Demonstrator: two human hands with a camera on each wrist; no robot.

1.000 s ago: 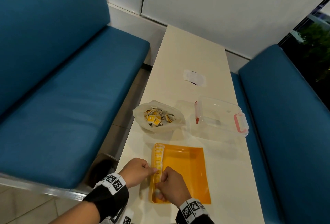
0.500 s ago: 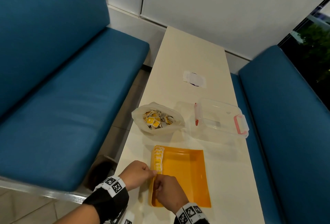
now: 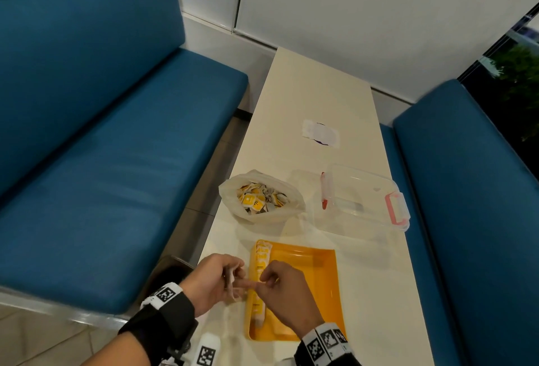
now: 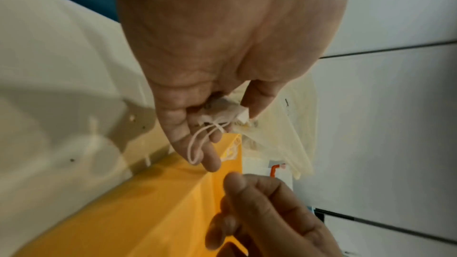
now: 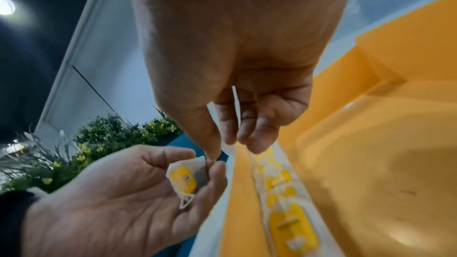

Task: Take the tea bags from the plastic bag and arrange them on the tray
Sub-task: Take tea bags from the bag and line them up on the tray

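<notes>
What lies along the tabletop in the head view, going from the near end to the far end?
Orange tray with a row of tea bags along its left wall → plastic bag of tea bags → white sticker on the table. The clear container beside the bag overlaps it in depth, so it is left out.

Plastic bag (image 3: pixel 262 199) behind tray (image 3: pixel 309 292) — on table (image 3: pixel 315 97)

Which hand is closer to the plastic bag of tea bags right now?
Left, narrowly. The left hand grips a tea bag beside the tray's left rim, below the plastic bag. The right hand is over the tray, slightly nearer the person.
</notes>
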